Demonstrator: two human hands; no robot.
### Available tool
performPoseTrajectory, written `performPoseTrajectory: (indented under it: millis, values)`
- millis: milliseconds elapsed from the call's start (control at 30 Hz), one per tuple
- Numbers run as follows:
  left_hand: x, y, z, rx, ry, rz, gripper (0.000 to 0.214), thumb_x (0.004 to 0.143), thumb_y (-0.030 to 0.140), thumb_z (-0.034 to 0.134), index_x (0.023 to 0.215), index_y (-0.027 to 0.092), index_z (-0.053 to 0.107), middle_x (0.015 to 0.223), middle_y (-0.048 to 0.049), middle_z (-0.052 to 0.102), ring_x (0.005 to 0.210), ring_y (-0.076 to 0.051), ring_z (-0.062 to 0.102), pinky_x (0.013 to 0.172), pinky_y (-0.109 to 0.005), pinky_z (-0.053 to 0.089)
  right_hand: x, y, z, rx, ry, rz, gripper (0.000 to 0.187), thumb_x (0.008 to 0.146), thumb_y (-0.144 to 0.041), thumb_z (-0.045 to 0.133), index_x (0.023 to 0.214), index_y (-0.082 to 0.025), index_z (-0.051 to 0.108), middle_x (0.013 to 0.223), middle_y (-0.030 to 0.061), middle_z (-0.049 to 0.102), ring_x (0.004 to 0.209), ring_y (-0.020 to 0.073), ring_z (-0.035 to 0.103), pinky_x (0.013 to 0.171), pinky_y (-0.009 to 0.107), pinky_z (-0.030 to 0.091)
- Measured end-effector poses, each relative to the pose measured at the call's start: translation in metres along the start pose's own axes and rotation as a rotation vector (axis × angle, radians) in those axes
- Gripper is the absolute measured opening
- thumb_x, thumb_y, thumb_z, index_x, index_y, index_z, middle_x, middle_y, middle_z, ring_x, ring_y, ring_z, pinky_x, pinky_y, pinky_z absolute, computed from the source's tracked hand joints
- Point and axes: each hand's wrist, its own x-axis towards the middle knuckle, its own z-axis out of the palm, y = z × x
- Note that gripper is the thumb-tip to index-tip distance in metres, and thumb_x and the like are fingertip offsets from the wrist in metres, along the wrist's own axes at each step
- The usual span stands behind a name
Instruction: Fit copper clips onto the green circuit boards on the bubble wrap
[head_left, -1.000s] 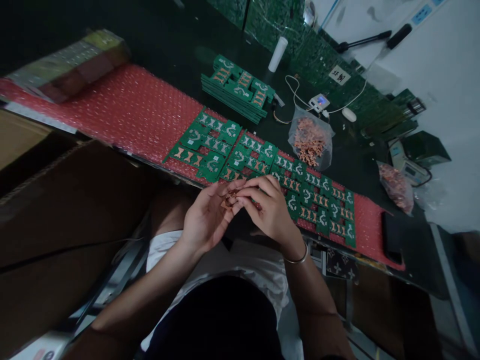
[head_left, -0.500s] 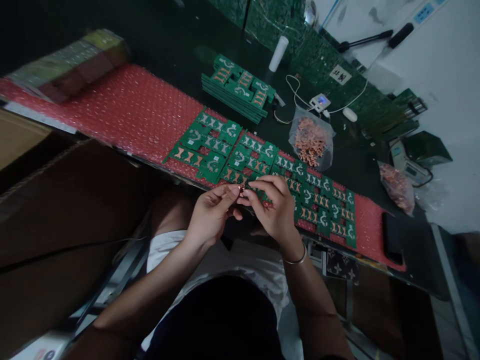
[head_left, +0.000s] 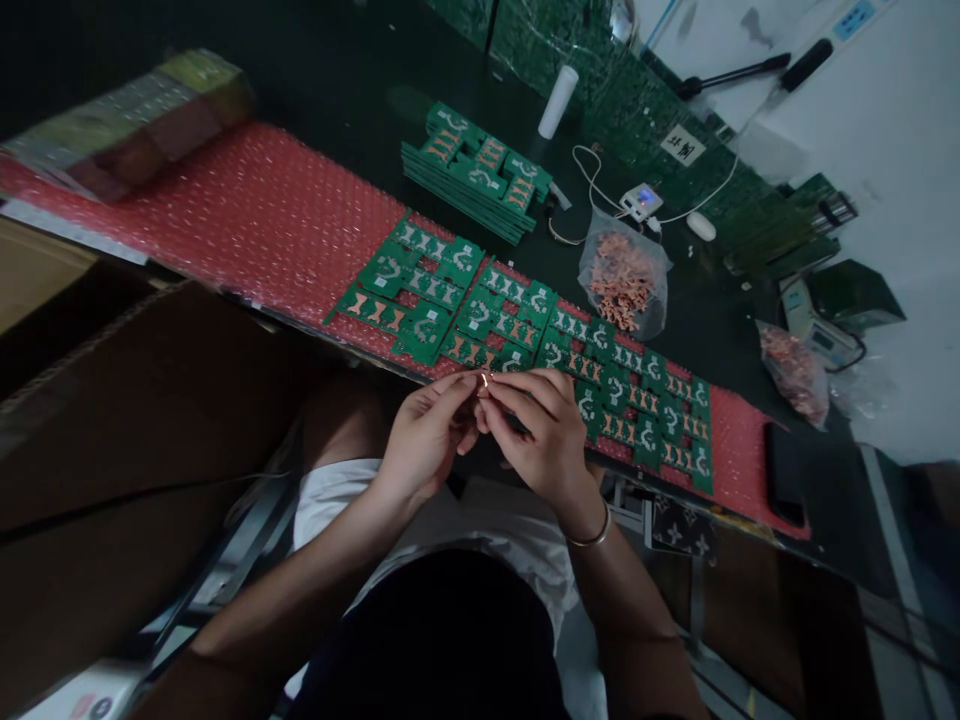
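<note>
A small shiny copper piece point(head_left: 484, 381) is pinched between the fingertips of both hands, just in front of the table edge. My left hand point(head_left: 426, 430) is closed on it from the left, thumb against forefinger. From the other side my right hand point(head_left: 541, 425) grips the same piece, its fingers bent and close together. Behind the hands, green circuit boards point(head_left: 426, 285) lie in a row; some carry copper pieces, and other spots on them show bare silver pads. The right hand covers part of the boards. The held piece's exact shape is mostly hidden by the fingers.
Red bubble wrap point(head_left: 277, 215) lies under the boards. Behind stand a stack of green boards point(head_left: 472, 175), a white cylinder point(head_left: 558, 102) and an open bag of copper pieces point(head_left: 622, 275). Another bag point(head_left: 793, 370) and a black phone point(head_left: 784, 475) are at right; wrapped blocks point(head_left: 135, 125) at left.
My right hand's fingers have come down and closed onto the copper piece, which now glints more. My left hand stays nearly where it was. The boards have not moved.
</note>
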Motion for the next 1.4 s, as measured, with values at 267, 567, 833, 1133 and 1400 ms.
performPoseTrajectory:
  millis: [267, 567, 833, 1133, 1400]
  values:
    - [-0.002, 0.004, -0.004, 0.022, -0.039, 0.023, 0.026, 0.064, 0.028, 0.087, 0.077, 0.011, 0.072, 0.072, -0.0072, 0.072, 0.046, -0.006, 0.052, 0.033, -0.013, 0.029, -0.002, 0.012, -0.018, 0.12, 0.096, 0.066, 0.014, 0.089, -0.021, 0.068, 0.101, -0.028, 0.071, 0.103, 0.0009, 0.074, 0.097, 0.0173, 0.067, 0.089, 0.038, 0.055]
    - [-0.004, 0.004, -0.002, 0.093, -0.034, -0.001, 0.024, 0.065, 0.028, 0.086, 0.074, 0.012, 0.071, 0.077, -0.0095, 0.073, 0.051, -0.008, 0.055, 0.033, -0.012, 0.03, -0.039, 0.156, -0.085, -0.249, 0.167, 0.304, 0.012, 0.088, -0.031, 0.068, 0.09, -0.022, 0.075, 0.095, 0.0061, 0.076, 0.093, 0.0217, 0.068, 0.09, 0.043, 0.052]
    - [-0.003, -0.01, 0.02, 0.137, -0.027, -0.067, 0.028, 0.055, 0.027, 0.091, 0.071, 0.012, 0.073, 0.067, -0.0036, 0.065, 0.05, -0.006, 0.048, 0.033, -0.01, 0.032, -0.048, 0.203, -0.1, -0.175, 0.053, 0.351, 0.012, 0.088, -0.03, 0.067, 0.095, -0.023, 0.075, 0.099, 0.0061, 0.076, 0.098, 0.0194, 0.067, 0.092, 0.038, 0.053]
    - [0.0, -0.025, 0.033, 0.187, 0.008, -0.094, 0.033, 0.057, 0.031, 0.091, 0.076, 0.012, 0.073, 0.058, -0.0018, 0.059, 0.046, -0.005, 0.041, 0.032, -0.01, 0.026, -0.049, 0.213, -0.099, -0.203, -0.045, 0.253, 0.016, 0.093, -0.03, 0.062, 0.099, -0.024, 0.076, 0.102, 0.0053, 0.076, 0.097, 0.022, 0.064, 0.091, 0.043, 0.053]
    - [0.007, -0.041, 0.045, 0.188, -0.048, -0.113, 0.029, 0.06, 0.029, 0.09, 0.077, 0.012, 0.074, 0.063, -0.0028, 0.062, 0.049, -0.006, 0.045, 0.035, -0.012, 0.029, -0.052, 0.22, -0.098, -0.239, -0.096, 0.187, 0.021, 0.096, -0.026, 0.055, 0.104, -0.023, 0.074, 0.107, 0.0068, 0.074, 0.099, 0.023, 0.061, 0.093, 0.045, 0.052]
